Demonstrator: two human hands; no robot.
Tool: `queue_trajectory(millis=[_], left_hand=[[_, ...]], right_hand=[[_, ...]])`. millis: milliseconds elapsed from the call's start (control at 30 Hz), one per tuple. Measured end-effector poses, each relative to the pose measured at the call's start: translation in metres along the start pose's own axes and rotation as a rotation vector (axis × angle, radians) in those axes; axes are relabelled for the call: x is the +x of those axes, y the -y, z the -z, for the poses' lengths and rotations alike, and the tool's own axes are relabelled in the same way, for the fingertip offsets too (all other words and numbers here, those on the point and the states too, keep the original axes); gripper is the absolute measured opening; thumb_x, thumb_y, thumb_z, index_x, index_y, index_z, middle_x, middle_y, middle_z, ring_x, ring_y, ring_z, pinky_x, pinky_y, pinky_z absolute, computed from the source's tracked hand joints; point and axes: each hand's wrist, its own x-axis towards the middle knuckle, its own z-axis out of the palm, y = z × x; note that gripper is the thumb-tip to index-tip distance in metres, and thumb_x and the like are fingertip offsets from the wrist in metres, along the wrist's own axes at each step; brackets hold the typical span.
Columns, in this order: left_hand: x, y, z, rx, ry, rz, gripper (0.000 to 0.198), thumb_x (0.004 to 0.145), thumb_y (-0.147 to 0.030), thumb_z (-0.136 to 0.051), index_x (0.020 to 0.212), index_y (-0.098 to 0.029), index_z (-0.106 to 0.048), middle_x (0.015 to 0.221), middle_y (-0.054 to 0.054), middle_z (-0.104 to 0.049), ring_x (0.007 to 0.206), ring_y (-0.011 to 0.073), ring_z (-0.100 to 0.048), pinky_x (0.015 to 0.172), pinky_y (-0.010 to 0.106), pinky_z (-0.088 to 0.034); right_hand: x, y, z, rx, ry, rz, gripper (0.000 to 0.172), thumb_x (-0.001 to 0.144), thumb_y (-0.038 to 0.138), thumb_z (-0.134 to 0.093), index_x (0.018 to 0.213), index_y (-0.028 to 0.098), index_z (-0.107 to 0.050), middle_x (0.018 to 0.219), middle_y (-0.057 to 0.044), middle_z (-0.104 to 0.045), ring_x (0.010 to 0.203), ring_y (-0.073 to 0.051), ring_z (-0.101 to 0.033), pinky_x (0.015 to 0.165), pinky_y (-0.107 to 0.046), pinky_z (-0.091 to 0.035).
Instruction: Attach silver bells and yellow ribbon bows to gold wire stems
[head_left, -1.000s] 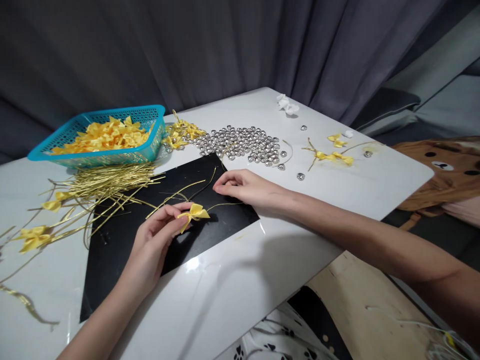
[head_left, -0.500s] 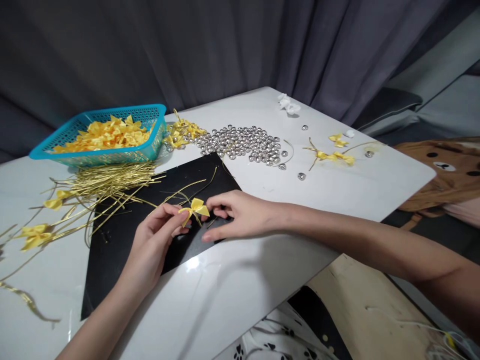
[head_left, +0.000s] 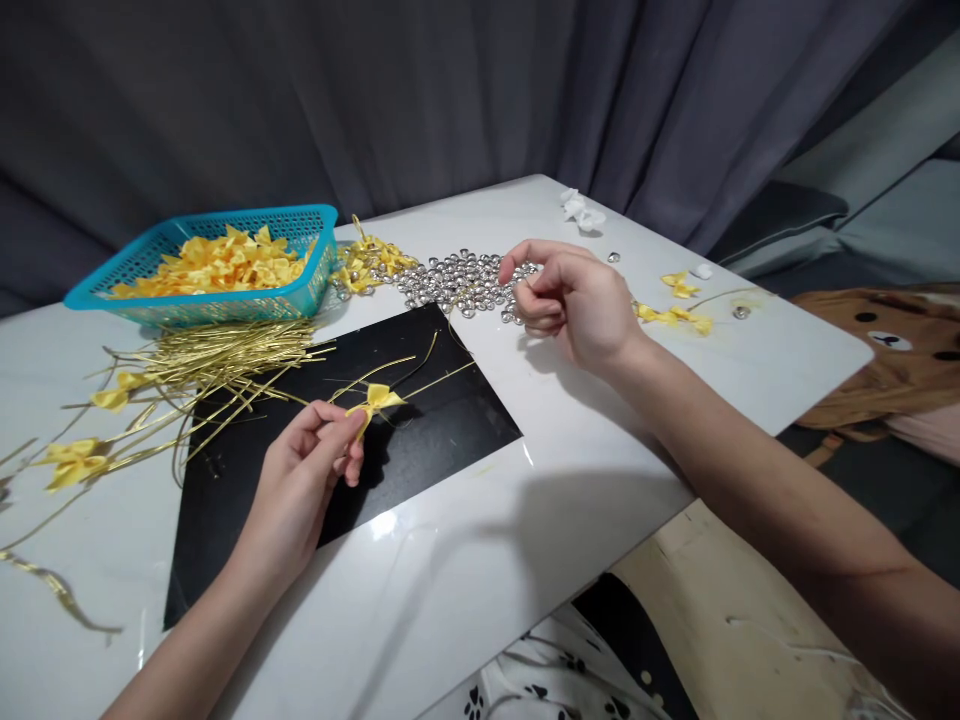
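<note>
A yellow ribbon bow is pinched by its left side between the thumb and fingers of my left hand, just above the black board. From the bow a thin gold cord stretches right across the board. My right hand hovers by the right side of a pile of silver heart-shaped beads, hiding part of it. Its index finger is arched apart from the other curled fingers, and nothing shows in it; the thumb is hidden.
A blue plastic basket full of yellow bows stands at the back left. A bundle of gold cords lies before it. More bows lie at left, others at right. White crumpled bits rest near the far edge.
My right hand has left the bow and moved up and right to the beads. My left hand still holds the bow, slightly further left; the gold cord now stretches out to the right.
</note>
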Motion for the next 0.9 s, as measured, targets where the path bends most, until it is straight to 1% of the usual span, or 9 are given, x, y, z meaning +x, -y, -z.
queue_trajectory(millis=[100, 200, 300, 367, 433, 567, 667, 767, 900], left_hand=[[0.000, -0.002, 0.000, -0.003, 0.011, 0.030, 0.031, 0.062, -0.034, -0.079, 0.068, -0.019, -0.053, 0.045, -0.008, -0.055, 0.037, 0.0038, -0.042, 0.038, 0.012, -0.034], [0.000, -0.002, 0.000, 0.016, 0.034, 0.039, 0.033, 0.060, -0.034, -0.081, 0.069, -0.019, -0.053, 0.047, -0.006, -0.062, 0.036, 0.0043, -0.045, 0.038, 0.012, -0.036], [0.000, -0.001, 0.001, 0.027, 0.051, 0.032, 0.035, 0.059, -0.034, -0.081, 0.071, -0.019, -0.052, 0.050, -0.003, -0.066, 0.036, 0.0056, -0.048, 0.038, 0.013, -0.038], [-0.001, -0.001, 0.001, 0.039, 0.061, 0.015, 0.035, 0.061, -0.034, -0.081, 0.072, -0.019, -0.051, 0.054, -0.002, -0.070, 0.038, 0.0072, -0.053, 0.039, 0.014, -0.040], [-0.001, 0.000, 0.001, 0.049, 0.072, -0.004, 0.034, 0.063, -0.034, -0.080, 0.074, -0.020, -0.051, 0.061, 0.000, -0.073, 0.043, 0.0091, -0.058, 0.041, 0.014, -0.041], [-0.002, 0.002, 0.001, 0.066, 0.082, -0.007, 0.029, 0.066, -0.033, -0.078, 0.078, -0.021, -0.055, 0.075, 0.003, -0.077, 0.056, 0.0126, -0.067, 0.046, 0.015, -0.045], [-0.003, 0.004, 0.002, 0.091, 0.098, -0.029, 0.023, 0.067, -0.031, -0.077, 0.078, -0.021, -0.060, 0.077, 0.002, -0.077, 0.067, 0.0145, -0.069, 0.052, 0.016, -0.047], [-0.004, 0.006, 0.005, 0.109, 0.123, -0.086, 0.016, 0.069, -0.031, -0.076, 0.078, -0.021, -0.066, 0.075, 0.001, -0.075, 0.072, 0.0146, -0.069, 0.062, 0.017, -0.050], [-0.006, 0.008, 0.007, 0.099, 0.114, -0.162, 0.015, 0.071, -0.036, -0.073, 0.074, -0.021, -0.071, 0.074, 0.001, -0.072, 0.070, 0.0140, -0.066, 0.065, 0.019, -0.051]], right_hand=[[0.000, -0.001, -0.005, 0.059, -0.049, -0.020, 0.019, 0.074, 0.005, -0.034, 0.079, 0.016, -0.048, 0.043, 0.009, -0.025, 0.037, -0.005, -0.014, 0.036, -0.017, -0.012], [0.001, 0.001, -0.008, 0.076, -0.056, 0.043, 0.023, 0.080, 0.005, -0.038, 0.096, 0.015, -0.051, 0.051, 0.007, -0.040, 0.040, -0.005, -0.029, 0.037, -0.015, -0.026], [0.000, 0.005, -0.011, 0.040, -0.048, 0.127, 0.020, 0.087, 0.016, -0.049, 0.107, 0.016, -0.051, 0.078, 0.000, -0.061, 0.057, -0.005, -0.051, 0.051, -0.016, -0.044], [-0.002, 0.006, -0.013, 0.024, -0.009, 0.157, 0.021, 0.088, 0.023, -0.053, 0.109, 0.017, -0.053, 0.096, -0.003, -0.065, 0.067, -0.005, -0.058, 0.062, -0.017, -0.050], [-0.004, 0.007, -0.013, 0.020, 0.046, 0.165, 0.021, 0.090, 0.028, -0.053, 0.107, 0.016, -0.056, 0.102, -0.004, -0.065, 0.069, -0.005, -0.061, 0.066, -0.017, -0.051], [-0.009, 0.006, -0.014, -0.006, 0.135, 0.098, 0.031, 0.092, 0.043, -0.048, 0.095, 0.015, -0.061, 0.082, 0.000, -0.066, 0.052, -0.002, -0.056, 0.053, -0.015, -0.047], [-0.013, 0.004, -0.016, 0.009, 0.195, 0.044, 0.036, 0.092, 0.048, -0.045, 0.093, 0.016, -0.060, 0.055, 0.007, -0.049, 0.038, 0.000, -0.038, 0.042, -0.014, -0.034], [-0.016, 0.000, -0.021, 0.042, 0.257, 0.019, 0.033, 0.094, 0.044, -0.045, 0.089, 0.015, -0.060, 0.050, 0.009, -0.027, 0.038, -0.002, -0.023, 0.038, -0.016, -0.023], [-0.020, -0.002, -0.027, -0.034, 0.346, -0.028, 0.033, 0.096, 0.025, -0.040, 0.073, 0.011, -0.059, 0.051, 0.008, -0.023, 0.042, -0.004, -0.020, 0.039, -0.020, -0.015]])
